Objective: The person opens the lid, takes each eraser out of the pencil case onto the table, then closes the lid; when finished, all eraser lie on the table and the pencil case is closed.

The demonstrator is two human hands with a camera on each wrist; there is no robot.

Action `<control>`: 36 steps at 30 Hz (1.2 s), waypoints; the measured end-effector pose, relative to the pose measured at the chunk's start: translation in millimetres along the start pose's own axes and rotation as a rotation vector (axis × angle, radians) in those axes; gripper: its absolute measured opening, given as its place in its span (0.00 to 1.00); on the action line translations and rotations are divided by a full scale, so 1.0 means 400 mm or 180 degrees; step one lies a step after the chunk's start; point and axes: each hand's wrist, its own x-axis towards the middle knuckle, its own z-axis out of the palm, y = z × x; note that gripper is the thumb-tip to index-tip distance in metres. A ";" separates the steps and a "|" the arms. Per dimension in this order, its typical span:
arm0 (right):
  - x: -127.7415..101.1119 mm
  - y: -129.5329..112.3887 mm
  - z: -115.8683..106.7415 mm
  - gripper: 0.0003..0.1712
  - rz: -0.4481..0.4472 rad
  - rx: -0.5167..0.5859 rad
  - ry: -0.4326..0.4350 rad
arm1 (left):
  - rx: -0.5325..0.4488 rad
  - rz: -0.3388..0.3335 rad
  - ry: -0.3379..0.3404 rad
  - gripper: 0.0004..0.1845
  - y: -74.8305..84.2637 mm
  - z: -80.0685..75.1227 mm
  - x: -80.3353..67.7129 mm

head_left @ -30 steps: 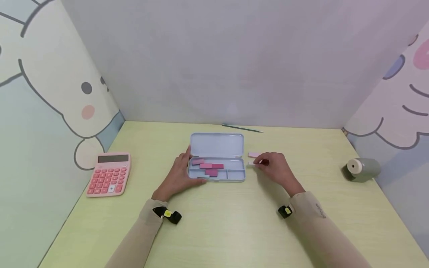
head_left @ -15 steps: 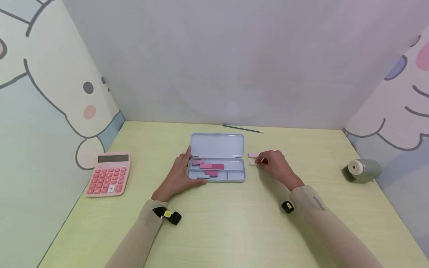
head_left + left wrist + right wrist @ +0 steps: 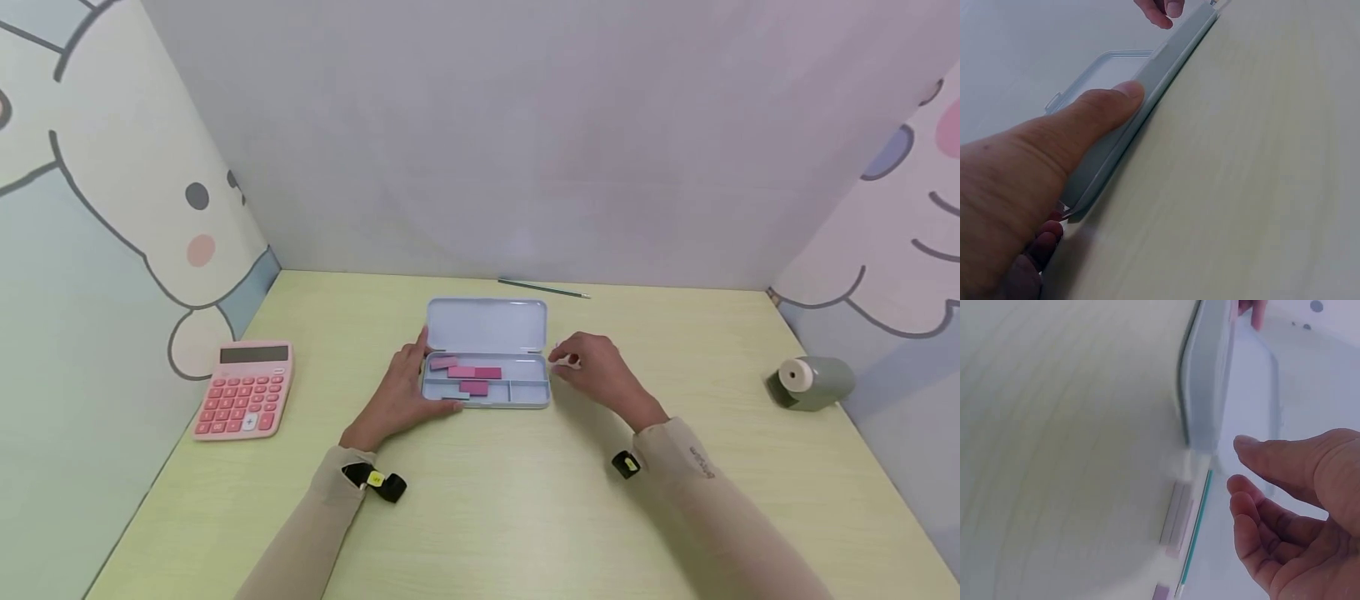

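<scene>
A pale blue pencil case [image 3: 486, 325] lies with its lid laid back. Several small pink rectangular blocks [image 3: 474, 372] and a thin light blue piece [image 3: 455, 396] lie in its compartments. My left hand [image 3: 401, 387] holds the case's left end, thumb along the front wall and fingers round the far side. My right hand [image 3: 596, 367] hovers at the case's right end. In the right wrist view its thumb and fingertips stand apart with nothing visible between them. Thin pale strips [image 3: 1175, 515] lie on the table beside it, mostly covered by the hand in the head view.
A pink calculator [image 3: 246, 390] lies at the left. Along the back wall lies a dark green pencil [image 3: 543, 287]. A grey-green pencil sharpener [image 3: 813, 383] with a round white front sits at the far right. Printed panels and a pale back wall enclose the table [image 3: 480, 500].
My right hand has shifted left from the white strip toward the case's right end, its fingers parting. My left hand and the case have stayed put.
</scene>
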 end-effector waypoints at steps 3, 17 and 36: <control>0.006 -0.035 0.015 0.07 -0.0084 0.0140 -0.0047 | -0.0006 -0.0001 -0.0007 0.77 -0.001 0.000 0.000; 0.051 -0.159 0.114 0.08 -0.0590 0.0510 -0.0330 | 0.0071 0.0061 -0.0077 0.77 -0.001 -0.006 0.001; 0.095 -0.233 0.171 0.10 -0.0657 0.0472 -0.0746 | 0.0067 0.0068 -0.0090 0.76 0.005 -0.008 -0.002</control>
